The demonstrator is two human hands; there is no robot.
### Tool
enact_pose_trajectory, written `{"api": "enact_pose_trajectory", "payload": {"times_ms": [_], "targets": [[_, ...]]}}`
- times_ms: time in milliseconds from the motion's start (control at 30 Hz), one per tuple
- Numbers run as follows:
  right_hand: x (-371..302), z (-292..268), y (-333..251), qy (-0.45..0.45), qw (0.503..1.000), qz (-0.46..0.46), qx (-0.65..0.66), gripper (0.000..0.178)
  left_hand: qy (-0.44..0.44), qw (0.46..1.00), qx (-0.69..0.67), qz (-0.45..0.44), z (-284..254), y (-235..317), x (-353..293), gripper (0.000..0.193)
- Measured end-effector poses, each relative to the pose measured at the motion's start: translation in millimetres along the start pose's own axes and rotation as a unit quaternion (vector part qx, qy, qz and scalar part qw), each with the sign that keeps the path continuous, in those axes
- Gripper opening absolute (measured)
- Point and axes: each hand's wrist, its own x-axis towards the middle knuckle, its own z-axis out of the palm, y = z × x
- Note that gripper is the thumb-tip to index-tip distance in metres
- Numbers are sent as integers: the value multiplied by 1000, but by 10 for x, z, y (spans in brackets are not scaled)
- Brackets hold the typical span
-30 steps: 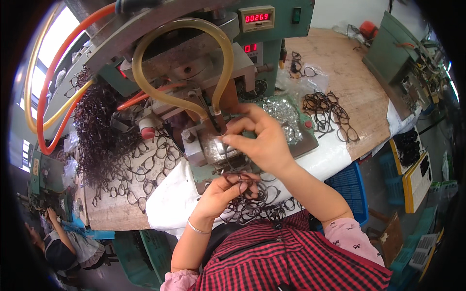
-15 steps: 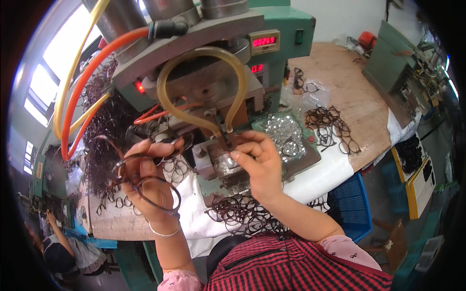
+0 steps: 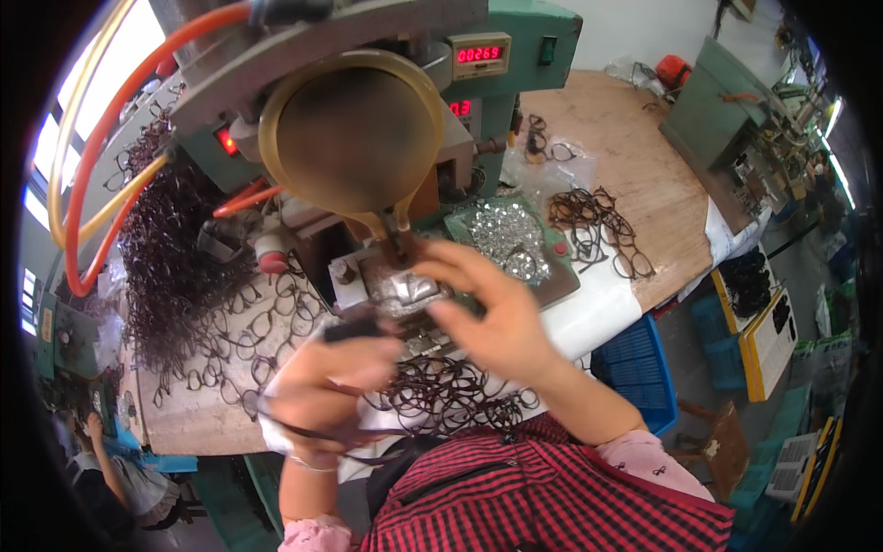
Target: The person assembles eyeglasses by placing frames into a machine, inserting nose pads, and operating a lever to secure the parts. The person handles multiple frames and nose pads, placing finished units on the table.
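My left hand [image 3: 326,377], smeared by motion, is closed on a dark eyeglass frame [image 3: 345,431] in front of the press, at its left. Only thin dark parts of the frame show around my fingers. My right hand [image 3: 497,313] has its fingers stretched out and apart beside the metal work block [image 3: 400,290] of the green press [image 3: 524,55]; I see nothing in it. Just below lies a heap of dark eyeglass frames [image 3: 451,391] on white sheeting. A green tray [image 3: 510,244] of small shiny clear pieces stands right of the block.
Eyeglass frames pile up high at the left [image 3: 170,267], and more lie at the right [image 3: 598,221]. A looped yellowish tube [image 3: 428,101] hangs before the press. Below the table's right edge stands a blue basket [image 3: 644,377]. Another person's arm [image 3: 106,460] shows at the far left.
My left hand has moved down and toward the middle with the eyeglass frame. My right hand's fingers have come away from the block and spread. The whole view has shifted slightly.
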Motion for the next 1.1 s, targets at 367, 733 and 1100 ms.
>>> {"api": "enact_pose_trajectory", "payload": {"times_ms": [367,733,1100], "targets": [[-23,-1122,1039,152,814,-107,-550,12,-82,897,269,341,536,-378,122,29],[136,-1017,887,218,921,-19,-323,10,-124,914,237,305,513,-360,122,33],[-77,-1009,727,283,917,-71,-274,12,-200,919,240,239,1056,-323,-672,41]]}}
